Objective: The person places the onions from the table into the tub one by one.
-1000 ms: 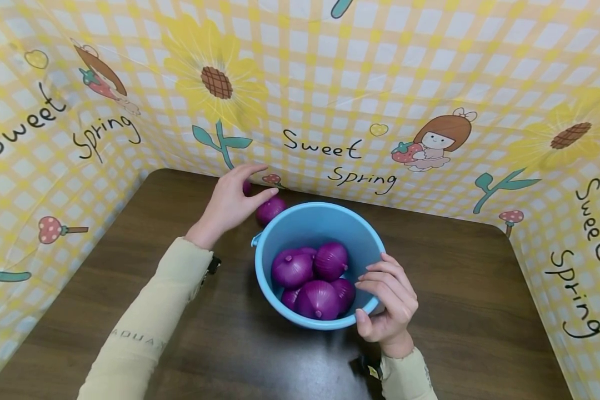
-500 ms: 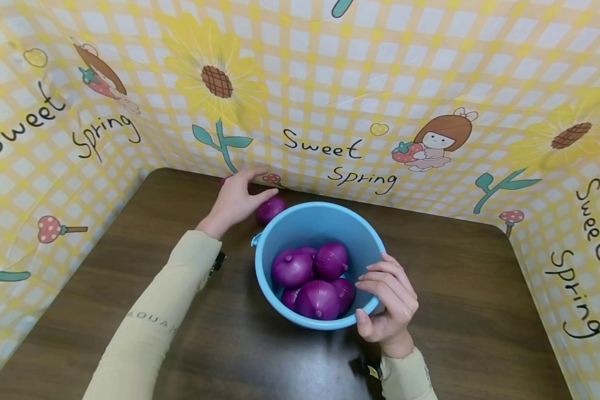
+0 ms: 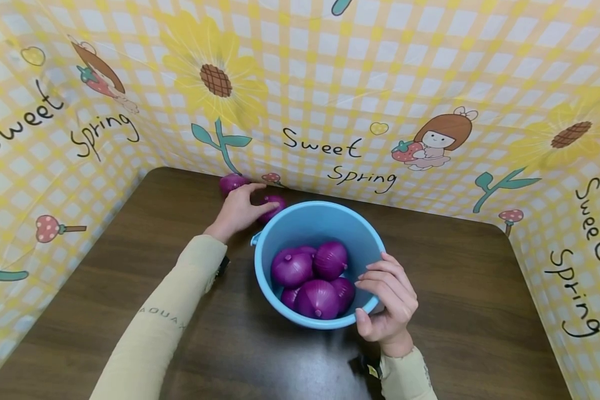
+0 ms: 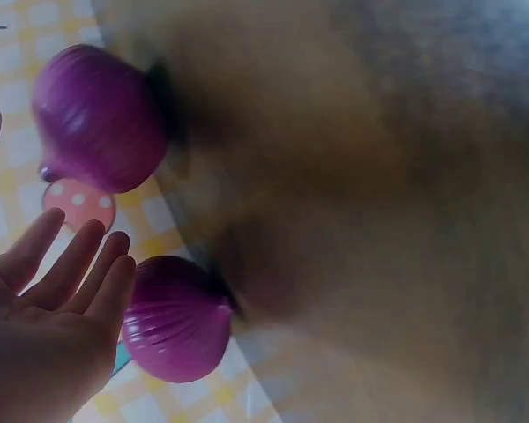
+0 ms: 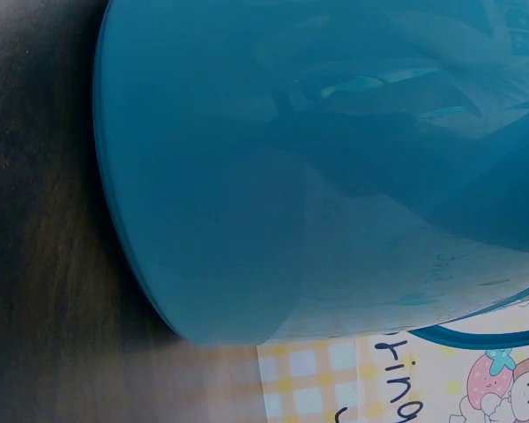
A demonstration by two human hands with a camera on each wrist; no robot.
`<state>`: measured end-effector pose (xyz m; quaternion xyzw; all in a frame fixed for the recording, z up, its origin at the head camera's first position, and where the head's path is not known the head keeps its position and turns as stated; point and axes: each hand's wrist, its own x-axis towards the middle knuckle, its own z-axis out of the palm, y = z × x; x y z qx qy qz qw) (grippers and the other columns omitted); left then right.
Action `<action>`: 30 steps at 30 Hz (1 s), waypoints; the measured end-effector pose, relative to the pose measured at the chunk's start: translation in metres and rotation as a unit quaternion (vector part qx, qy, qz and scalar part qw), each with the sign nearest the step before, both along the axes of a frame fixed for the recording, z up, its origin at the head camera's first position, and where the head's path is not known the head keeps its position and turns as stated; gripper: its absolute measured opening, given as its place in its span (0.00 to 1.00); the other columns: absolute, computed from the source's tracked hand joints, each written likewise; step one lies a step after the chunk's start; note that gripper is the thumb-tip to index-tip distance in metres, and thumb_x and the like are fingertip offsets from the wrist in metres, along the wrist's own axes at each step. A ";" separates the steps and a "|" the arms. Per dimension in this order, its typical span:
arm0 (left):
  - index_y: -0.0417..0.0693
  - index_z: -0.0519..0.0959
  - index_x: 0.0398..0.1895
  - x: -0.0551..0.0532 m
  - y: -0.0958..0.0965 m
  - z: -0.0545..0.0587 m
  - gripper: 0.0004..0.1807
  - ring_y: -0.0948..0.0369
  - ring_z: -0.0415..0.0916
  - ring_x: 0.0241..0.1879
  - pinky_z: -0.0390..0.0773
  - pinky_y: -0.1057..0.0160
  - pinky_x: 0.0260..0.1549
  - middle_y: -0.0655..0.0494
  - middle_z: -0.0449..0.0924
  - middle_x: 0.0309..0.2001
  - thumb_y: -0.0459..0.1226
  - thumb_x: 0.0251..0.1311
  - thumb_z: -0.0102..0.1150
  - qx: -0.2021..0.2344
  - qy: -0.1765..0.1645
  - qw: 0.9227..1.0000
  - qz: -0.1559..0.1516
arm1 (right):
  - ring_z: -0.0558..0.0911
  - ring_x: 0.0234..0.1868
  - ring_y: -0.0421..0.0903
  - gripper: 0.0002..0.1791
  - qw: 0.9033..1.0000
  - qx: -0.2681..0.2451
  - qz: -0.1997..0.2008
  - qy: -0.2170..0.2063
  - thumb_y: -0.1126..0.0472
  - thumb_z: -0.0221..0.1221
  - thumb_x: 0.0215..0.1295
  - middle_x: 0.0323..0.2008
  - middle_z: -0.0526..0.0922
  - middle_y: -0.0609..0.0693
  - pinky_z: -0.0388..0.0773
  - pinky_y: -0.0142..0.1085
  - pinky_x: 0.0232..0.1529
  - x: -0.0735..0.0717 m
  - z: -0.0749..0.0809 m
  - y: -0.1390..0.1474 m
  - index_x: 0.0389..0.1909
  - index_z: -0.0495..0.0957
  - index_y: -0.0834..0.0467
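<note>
My left hand (image 3: 237,211) reaches over a purple onion (image 3: 278,205) beside the bucket, its thumb overlapping the onion in the head view. In the left wrist view, that onion (image 4: 101,119) lies between the spread thumb and the fingers of the left hand (image 4: 48,344). A second onion (image 3: 231,182) sits farther left, just past the fingertips. My right hand (image 3: 390,305) holds the blue bucket (image 3: 300,228) by its right rim, fingers reaching over the edge. Several purple onions (image 3: 319,300) lie inside. The right wrist view shows mostly the bucket's outer wall (image 5: 291,220).
The brown wooden table (image 3: 470,311) ends at a yellow checked cloth wall (image 3: 330,83), which also rises at both sides. Both loose onions lie near the table's back edge. A small handle lug (image 3: 255,239) sticks out on the bucket's left.
My left hand has moved right and a little nearer, from above the far-left onion to the one beside the bucket, uncovering the far-left onion. The right hand and bucket have stayed put.
</note>
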<state>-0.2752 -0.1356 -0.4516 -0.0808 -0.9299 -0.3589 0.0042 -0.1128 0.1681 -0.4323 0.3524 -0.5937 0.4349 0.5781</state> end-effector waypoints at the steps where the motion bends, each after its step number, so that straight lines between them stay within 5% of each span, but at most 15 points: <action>1: 0.42 0.72 0.70 0.000 0.000 -0.002 0.42 0.45 0.67 0.67 0.66 0.42 0.66 0.42 0.72 0.67 0.59 0.60 0.68 -0.005 -0.005 1.000 0.000 | 0.78 0.23 0.60 0.28 1.000 0.000 0.000 -0.001 0.45 0.59 0.62 0.18 0.80 0.57 0.81 0.53 0.51 0.000 0.000 0.000 0.14 0.79 0.65; 30: 0.40 0.70 0.71 -0.001 -0.005 -0.020 0.46 0.43 0.69 0.64 0.70 0.44 0.63 0.39 0.73 0.66 0.48 0.51 0.79 -0.010 -0.032 0.999 -0.030 | 0.78 0.22 0.60 0.29 1.000 0.003 -0.001 -0.002 0.45 0.59 0.62 0.18 0.80 0.57 0.81 0.53 0.51 0.001 0.001 0.000 0.14 0.79 0.65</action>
